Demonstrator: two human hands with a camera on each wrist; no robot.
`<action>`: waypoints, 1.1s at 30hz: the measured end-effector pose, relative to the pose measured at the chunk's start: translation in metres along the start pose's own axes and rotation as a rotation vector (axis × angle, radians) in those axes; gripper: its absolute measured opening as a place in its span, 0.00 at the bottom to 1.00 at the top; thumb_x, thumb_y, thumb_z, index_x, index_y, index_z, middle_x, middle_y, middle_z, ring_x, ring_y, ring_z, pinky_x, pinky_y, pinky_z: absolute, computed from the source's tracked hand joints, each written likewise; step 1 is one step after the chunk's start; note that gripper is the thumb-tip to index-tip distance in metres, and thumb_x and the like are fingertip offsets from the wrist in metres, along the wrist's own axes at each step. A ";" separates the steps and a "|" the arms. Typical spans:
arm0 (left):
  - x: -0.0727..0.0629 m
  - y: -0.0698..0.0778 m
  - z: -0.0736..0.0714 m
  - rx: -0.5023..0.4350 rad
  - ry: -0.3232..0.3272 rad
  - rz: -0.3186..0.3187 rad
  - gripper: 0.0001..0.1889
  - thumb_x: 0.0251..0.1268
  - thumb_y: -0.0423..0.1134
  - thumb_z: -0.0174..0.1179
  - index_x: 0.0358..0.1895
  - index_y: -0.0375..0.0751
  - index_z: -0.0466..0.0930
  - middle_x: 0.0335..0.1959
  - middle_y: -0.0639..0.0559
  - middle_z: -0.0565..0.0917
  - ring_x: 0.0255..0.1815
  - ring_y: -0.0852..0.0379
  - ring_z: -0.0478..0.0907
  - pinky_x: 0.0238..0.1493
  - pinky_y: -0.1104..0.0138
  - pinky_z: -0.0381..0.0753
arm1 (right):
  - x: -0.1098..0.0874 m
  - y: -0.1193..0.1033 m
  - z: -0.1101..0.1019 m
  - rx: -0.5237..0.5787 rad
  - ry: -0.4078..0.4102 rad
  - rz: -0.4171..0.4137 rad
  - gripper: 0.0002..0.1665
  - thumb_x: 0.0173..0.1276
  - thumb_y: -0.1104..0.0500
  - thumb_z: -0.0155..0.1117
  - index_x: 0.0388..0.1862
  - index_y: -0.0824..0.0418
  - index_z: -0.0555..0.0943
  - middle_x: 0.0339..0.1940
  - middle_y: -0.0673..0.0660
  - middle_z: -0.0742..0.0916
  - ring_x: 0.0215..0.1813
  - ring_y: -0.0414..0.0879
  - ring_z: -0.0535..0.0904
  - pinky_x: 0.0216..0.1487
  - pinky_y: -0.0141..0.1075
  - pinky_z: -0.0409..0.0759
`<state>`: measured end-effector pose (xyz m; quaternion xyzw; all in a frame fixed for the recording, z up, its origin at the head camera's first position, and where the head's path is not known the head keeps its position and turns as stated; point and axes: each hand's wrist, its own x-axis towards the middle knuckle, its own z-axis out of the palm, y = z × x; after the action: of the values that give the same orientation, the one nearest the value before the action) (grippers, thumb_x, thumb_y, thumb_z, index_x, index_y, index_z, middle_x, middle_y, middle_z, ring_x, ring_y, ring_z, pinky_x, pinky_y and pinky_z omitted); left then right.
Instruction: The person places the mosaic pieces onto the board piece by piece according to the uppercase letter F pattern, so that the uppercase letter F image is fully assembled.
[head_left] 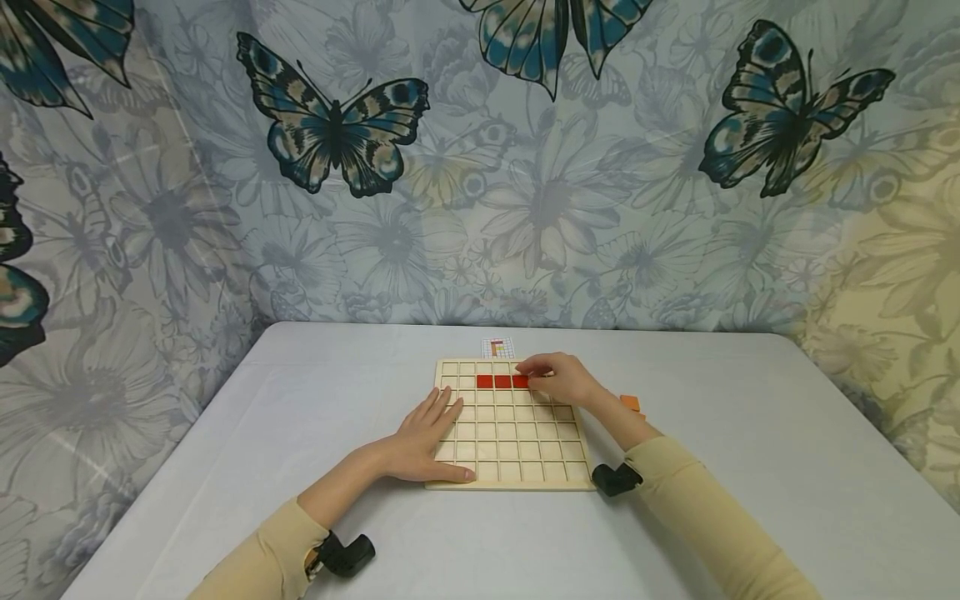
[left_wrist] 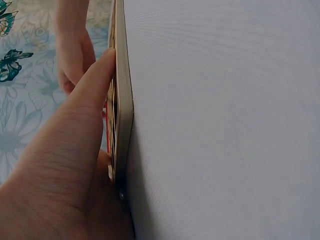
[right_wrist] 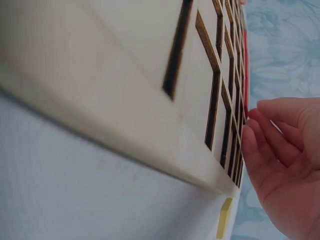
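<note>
A pale wooden board (head_left: 525,450), flat at the middle of the white table (head_left: 712,400), has straight sides, a plain rim and a grid of square cells; the right wrist view shows the grooves between them dark brown, almost scorched-looking. In row 2 from the far edge lies a flat, bright red strip (head_left: 495,382), its visible part crossed by 2 thin lines into 3 squares. The right hand (head_left: 562,380) has its fingertips gathered at the strip's right end; whether they pinch it or only touch it, I cannot tell. The left hand (head_left: 427,446) rests with fingers spread on the board's left side, thumb at the near edge. A small gridded card (head_left: 498,347) lies just beyond the board.
</note>
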<state>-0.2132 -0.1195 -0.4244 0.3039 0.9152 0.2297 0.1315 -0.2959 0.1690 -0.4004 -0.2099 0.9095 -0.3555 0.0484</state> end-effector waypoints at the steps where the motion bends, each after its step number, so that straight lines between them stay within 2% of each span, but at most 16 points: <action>1: 0.000 0.000 0.000 0.000 -0.001 0.000 0.58 0.56 0.68 0.61 0.79 0.39 0.40 0.79 0.39 0.33 0.78 0.42 0.25 0.72 0.43 0.37 | -0.001 0.000 0.000 0.004 0.005 0.003 0.16 0.69 0.64 0.60 0.55 0.62 0.83 0.49 0.57 0.87 0.54 0.55 0.80 0.54 0.50 0.76; 6: 0.001 -0.001 0.000 0.006 0.001 0.000 0.58 0.56 0.69 0.60 0.79 0.39 0.40 0.79 0.39 0.33 0.78 0.42 0.25 0.72 0.42 0.37 | -0.007 0.002 -0.006 0.048 0.031 0.034 0.14 0.71 0.59 0.60 0.52 0.60 0.84 0.48 0.56 0.87 0.52 0.54 0.80 0.54 0.50 0.75; 11: 0.001 -0.001 0.001 0.013 -0.001 -0.006 0.59 0.56 0.69 0.60 0.79 0.40 0.39 0.79 0.41 0.32 0.78 0.43 0.24 0.72 0.43 0.37 | -0.013 0.007 -0.015 0.041 0.057 0.059 0.13 0.72 0.57 0.61 0.50 0.59 0.85 0.47 0.55 0.87 0.51 0.52 0.80 0.51 0.48 0.76; 17: 0.000 -0.001 0.000 -0.003 0.003 -0.001 0.59 0.56 0.70 0.60 0.79 0.39 0.39 0.79 0.40 0.33 0.78 0.43 0.25 0.72 0.43 0.36 | -0.022 0.018 -0.030 0.043 0.073 0.112 0.14 0.72 0.55 0.60 0.50 0.59 0.85 0.49 0.57 0.87 0.49 0.51 0.80 0.43 0.43 0.76; 20: 0.000 -0.001 0.001 -0.012 0.012 0.012 0.59 0.56 0.71 0.59 0.79 0.37 0.40 0.79 0.38 0.34 0.78 0.42 0.25 0.72 0.42 0.37 | -0.028 0.024 -0.038 0.059 0.074 0.125 0.15 0.73 0.55 0.60 0.51 0.60 0.85 0.49 0.58 0.87 0.47 0.51 0.81 0.44 0.44 0.77; 24: -0.001 -0.002 0.002 -0.021 0.019 0.021 0.60 0.55 0.72 0.58 0.79 0.36 0.40 0.79 0.38 0.34 0.78 0.41 0.25 0.71 0.41 0.36 | -0.037 0.035 -0.048 0.023 0.073 0.110 0.15 0.73 0.55 0.60 0.52 0.61 0.84 0.48 0.58 0.86 0.47 0.52 0.81 0.48 0.46 0.76; 28: 0.000 -0.002 0.002 -0.018 0.016 0.019 0.60 0.55 0.72 0.58 0.79 0.38 0.40 0.79 0.39 0.33 0.78 0.42 0.25 0.71 0.42 0.36 | -0.046 0.042 -0.058 -0.063 0.057 0.089 0.13 0.71 0.57 0.62 0.50 0.61 0.85 0.44 0.57 0.87 0.45 0.51 0.81 0.46 0.45 0.76; 33: 0.001 -0.001 0.001 -0.010 0.004 0.005 0.58 0.56 0.69 0.60 0.79 0.38 0.40 0.79 0.39 0.33 0.78 0.42 0.25 0.72 0.42 0.37 | -0.055 0.045 -0.067 -0.098 -0.023 0.109 0.13 0.70 0.57 0.64 0.49 0.62 0.84 0.41 0.55 0.86 0.41 0.48 0.78 0.40 0.40 0.75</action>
<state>-0.2143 -0.1194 -0.4256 0.3048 0.9135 0.2353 0.1309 -0.2781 0.2638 -0.3842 -0.1664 0.9352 -0.3053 0.0676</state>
